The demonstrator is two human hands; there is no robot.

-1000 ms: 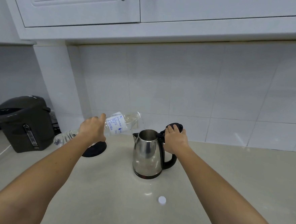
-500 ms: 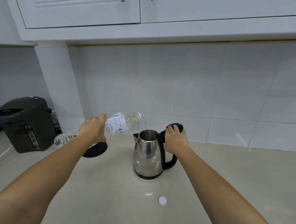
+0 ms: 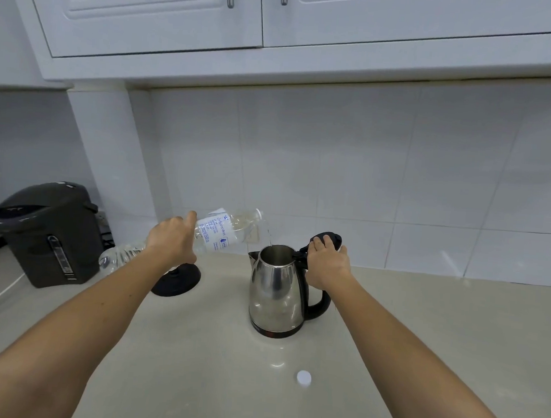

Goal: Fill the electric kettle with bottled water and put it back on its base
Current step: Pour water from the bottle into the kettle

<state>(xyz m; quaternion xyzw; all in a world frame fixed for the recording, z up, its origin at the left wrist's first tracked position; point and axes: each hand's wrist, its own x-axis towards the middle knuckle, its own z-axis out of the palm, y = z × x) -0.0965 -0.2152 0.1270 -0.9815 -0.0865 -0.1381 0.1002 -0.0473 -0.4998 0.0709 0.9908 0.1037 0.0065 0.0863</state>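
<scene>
The left hand (image 3: 171, 241) has its grip closed around the middle of a clear plastic water bottle with a white and blue label (image 3: 215, 234), fingers wrapped over the body. The bottle is tipped close to level, its base toward the person and low on the left, its open neck pointing right and slightly up over the kettle. A thin stream of water (image 3: 269, 236) falls from the neck into the mouth below.

The stainless steel electric kettle with a black handle (image 3: 276, 289) stands upright on the pale beige counter (image 3: 422, 333), its lid swung open and back. The right hand (image 3: 326, 264) rests on top of the black open lid (image 3: 326, 238) and the upper end of the handle, fingers curled over them in a loose closed grip that keeps the kettle steady.

The round black kettle base (image 3: 177, 282) lies on the counter to the left of the kettle, apart from it and partly hidden under the left forearm. A small white bottle cap (image 3: 303, 377) lies on the counter in front of the kettle, nearer the person. A dark grey hot-water dispenser (image 3: 45, 235) stands at the far left against the white tiled wall (image 3: 368, 169), beneath white cabinets (image 3: 313, 25)
</scene>
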